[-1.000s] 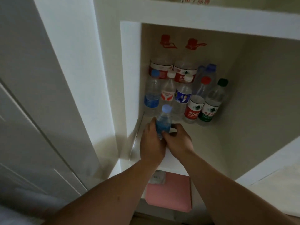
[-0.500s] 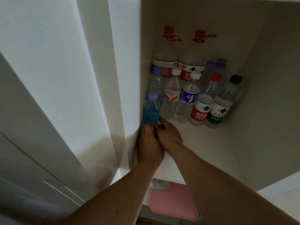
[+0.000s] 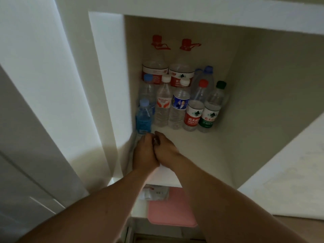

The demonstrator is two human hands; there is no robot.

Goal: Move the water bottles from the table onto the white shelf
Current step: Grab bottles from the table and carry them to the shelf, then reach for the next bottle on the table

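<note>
Nothing is being held: the left hand point(image 3: 144, 152) and right hand point(image 3: 165, 149), loosely curled, are being drawn back from the small blue bottle point(image 3: 143, 118) gripped a second ago. It is being left upright, cap up, long axis vertical, on the white shelf point(image 3: 201, 153) beside its left wall; this placement seems finished.

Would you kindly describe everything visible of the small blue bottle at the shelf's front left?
The small blue bottle is clear blue-tinted plastic with a pale blue cap and blue label. It stands upright by the white shelf's left wall, before a taller bottle. The left hand and right hand lie near its base; contact is unclear.
</note>
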